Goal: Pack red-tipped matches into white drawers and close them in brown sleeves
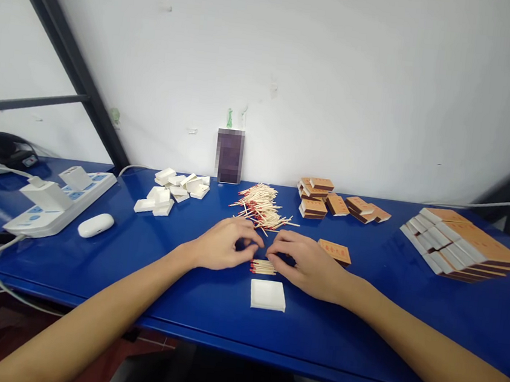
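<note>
a: how far along does the match work look?

b: midway, i'd judge. a small bundle of matches (262, 268) lies flat on the blue tabletop (136, 276), red heads to the left, between the left hand (224, 245) and the right hand (306, 263). an empty white tray (268, 294) sits just in front of the bundle, with nothing in it yet.

a: and the hands, are they gripping anything?

b: both are curled with fingertips drawn together just above the bundle. the fingers hide the contact, so i cannot tell whether either hand pinches the matches or only touches them.

a: what counts as done?

b: to the right stand rows of orange boxes (463, 243), neatly stacked, and nearer the wall a looser group of orange boxes (327, 200). those read as finished, though i can't see inside any of them.

a: what is left?

b: a heap of loose matches (260, 207) behind the hands, and a pile of white trays (175, 192) to the left of it, all apparently empty. one orange sleeve (335, 251) lies just beside the right hand.

a: anything hard to make out?

b: the print on the boxes is too small to read, and the object against the wall (229, 155) is blurred out. the count of matches in the bundle can't be told. the power strip (60, 201) and a white case (95, 224) lie well apart on the left, and the cables run out of view.
</note>
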